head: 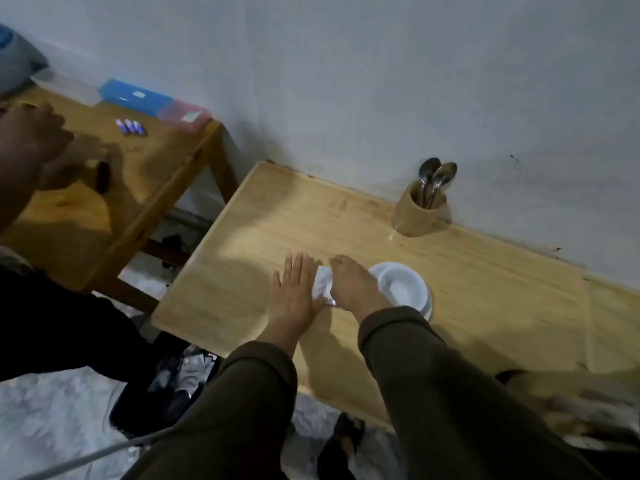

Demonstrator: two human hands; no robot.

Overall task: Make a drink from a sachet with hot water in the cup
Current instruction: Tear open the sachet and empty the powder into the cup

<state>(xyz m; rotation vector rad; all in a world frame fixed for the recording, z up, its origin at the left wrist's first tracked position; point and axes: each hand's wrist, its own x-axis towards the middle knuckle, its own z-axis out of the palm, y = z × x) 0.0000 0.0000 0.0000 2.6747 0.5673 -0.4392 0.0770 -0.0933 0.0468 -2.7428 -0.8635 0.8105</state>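
white sachet (322, 285), label seemingly unreadable

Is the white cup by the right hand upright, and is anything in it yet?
Upright: the cup stands on its saucer, mouth up. It looks empty, the inside showing plain white, though the right hand hides its near edge.

wall (346, 64): pale, scuffed; wooden table (485, 289) against it; second wooden table (166, 161) left; light dim
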